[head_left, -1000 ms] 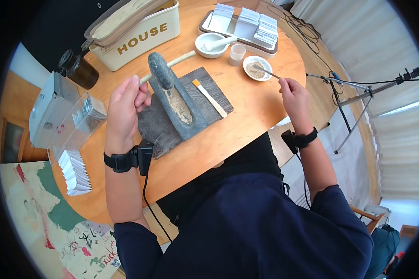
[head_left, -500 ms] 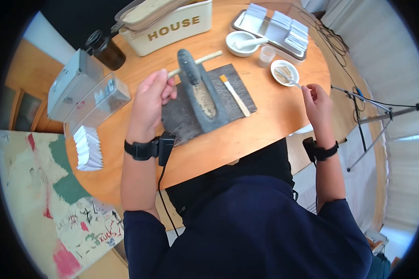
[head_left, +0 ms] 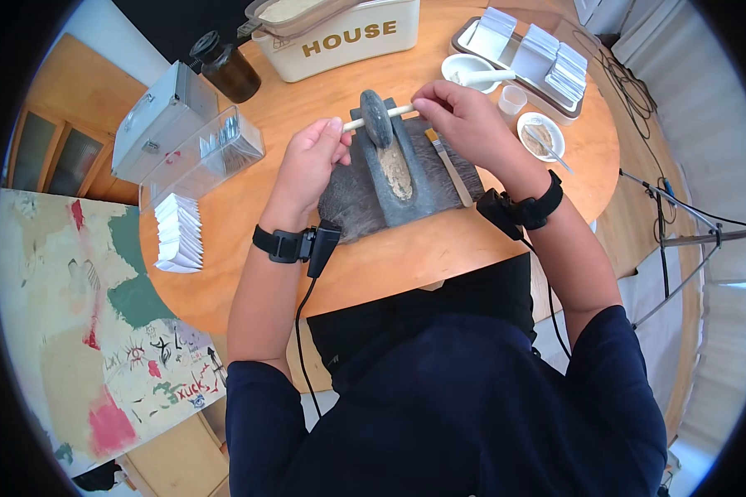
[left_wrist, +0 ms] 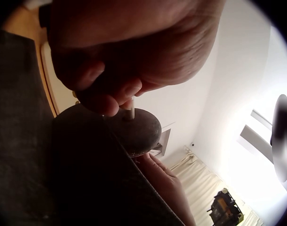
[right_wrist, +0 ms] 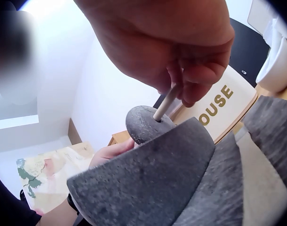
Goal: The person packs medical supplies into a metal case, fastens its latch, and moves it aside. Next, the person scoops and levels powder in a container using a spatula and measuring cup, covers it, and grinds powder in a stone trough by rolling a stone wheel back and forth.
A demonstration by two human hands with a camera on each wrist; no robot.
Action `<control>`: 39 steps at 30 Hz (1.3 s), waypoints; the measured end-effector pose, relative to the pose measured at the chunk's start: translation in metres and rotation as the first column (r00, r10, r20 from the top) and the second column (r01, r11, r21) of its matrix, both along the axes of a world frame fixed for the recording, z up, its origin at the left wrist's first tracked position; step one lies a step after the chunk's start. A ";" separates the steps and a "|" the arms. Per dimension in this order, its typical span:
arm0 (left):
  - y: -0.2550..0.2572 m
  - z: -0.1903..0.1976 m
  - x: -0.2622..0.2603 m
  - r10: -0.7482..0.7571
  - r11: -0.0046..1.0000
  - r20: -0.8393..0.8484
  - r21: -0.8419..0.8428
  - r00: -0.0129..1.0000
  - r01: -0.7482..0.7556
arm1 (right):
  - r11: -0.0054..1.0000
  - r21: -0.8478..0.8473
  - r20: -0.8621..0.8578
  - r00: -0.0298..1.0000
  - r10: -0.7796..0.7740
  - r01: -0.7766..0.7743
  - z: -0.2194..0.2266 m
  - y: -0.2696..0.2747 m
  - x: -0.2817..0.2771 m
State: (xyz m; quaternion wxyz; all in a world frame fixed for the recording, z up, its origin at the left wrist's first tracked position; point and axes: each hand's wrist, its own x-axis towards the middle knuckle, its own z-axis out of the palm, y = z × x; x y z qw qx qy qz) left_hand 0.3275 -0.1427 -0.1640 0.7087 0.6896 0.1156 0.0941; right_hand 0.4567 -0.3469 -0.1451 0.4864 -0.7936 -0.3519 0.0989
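In the head view a grey stone grinding wheel stands upright at the far part of a boat-shaped stone trough. Pale powder lies in the trough's groove. A wooden axle passes through the wheel. My left hand pinches its left end, and my right hand grips the right end between thumb and fingers. The right wrist view shows the axle running from the fingers into the wheel. To the right, a thin metal spatula leans in a small white dish of powder.
Beneath the trough is a dark slab, with a flat brush on its right. Behind stand a HOUSE bin, a white mortar and a plastic cup. Folded papers and a brown bottle are on the left.
The right hand has let go of the spatula, leaving it in the dish, and moved left to grip the axle. The left hand keeps its grip. The head view has shifted.
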 end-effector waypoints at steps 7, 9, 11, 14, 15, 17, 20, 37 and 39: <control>-0.008 -0.012 -0.013 -0.010 0.997 -0.051 0.075 0.999 0.014 | 1.000 0.007 -0.018 1.000 0.008 -0.008 -0.008 -0.015 -0.010; -0.009 -0.013 -0.018 -0.027 0.986 -0.058 0.161 0.998 0.036 | 1.000 0.010 0.021 0.999 0.026 -0.026 -0.008 -0.015 -0.012; -0.010 -0.018 -0.011 0.049 0.969 -0.041 0.246 0.998 -0.037 | 0.999 0.042 0.015 1.000 0.005 -0.006 -0.012 -0.010 -0.009; -0.011 -0.016 -0.011 0.123 0.915 -0.006 0.389 0.992 -0.111 | 0.998 0.068 0.030 1.000 -0.008 0.006 -0.014 -0.009 -0.007; -0.012 -0.015 -0.014 0.121 0.891 -0.011 0.442 0.993 -0.104 | 0.999 0.055 0.036 0.999 -0.003 0.001 -0.014 -0.010 -0.006; -0.012 -0.017 -0.018 0.148 0.883 -0.017 0.454 0.989 -0.125 | 0.998 0.064 0.067 0.998 0.012 -0.017 -0.016 -0.010 -0.005; -0.016 -0.016 -0.011 0.228 0.842 -0.002 0.502 0.974 -0.197 | 0.993 0.105 0.199 0.977 -0.077 0.057 -0.031 -0.003 -0.005; -0.014 -0.011 -0.021 0.181 0.928 -0.146 0.354 0.972 -0.120 | 0.980 0.142 0.163 0.973 -0.161 0.139 -0.031 -0.017 -0.022; -0.016 -0.008 -0.022 0.162 0.931 -0.175 0.353 0.971 -0.092 | 0.999 0.020 0.139 0.989 -0.039 0.037 -0.029 -0.023 -0.019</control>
